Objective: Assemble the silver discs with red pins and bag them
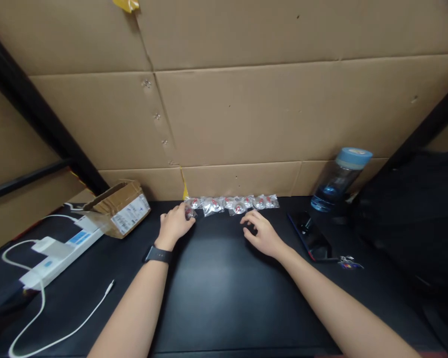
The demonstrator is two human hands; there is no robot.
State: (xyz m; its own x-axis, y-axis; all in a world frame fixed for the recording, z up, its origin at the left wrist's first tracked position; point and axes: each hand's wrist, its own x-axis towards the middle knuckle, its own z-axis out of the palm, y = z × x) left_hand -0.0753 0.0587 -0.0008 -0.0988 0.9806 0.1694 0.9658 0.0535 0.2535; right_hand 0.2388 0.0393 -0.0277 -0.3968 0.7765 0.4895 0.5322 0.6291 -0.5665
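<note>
Several small clear plastic packets [212,205], each with a round silvery item and a red mark inside, lie in a row along the foot of the cardboard wall. My left hand [174,224], a black watch on its wrist, is at the row's left end. Its thumb and fingers close around one packet [190,213], partly hidden by the hand. My right hand [260,233] hovers low over the black tabletop [212,288], just in front of the row's right half. Its fingers are loosely bent and apart, with nothing in them.
An opened cardboard box [130,214] stands at left beside a white power strip [63,256] with a charger and a white cable [78,325]. To the right are a phone [310,237], a keyring [350,262], a blue-lidded bottle [339,179] and a dark bag [414,219].
</note>
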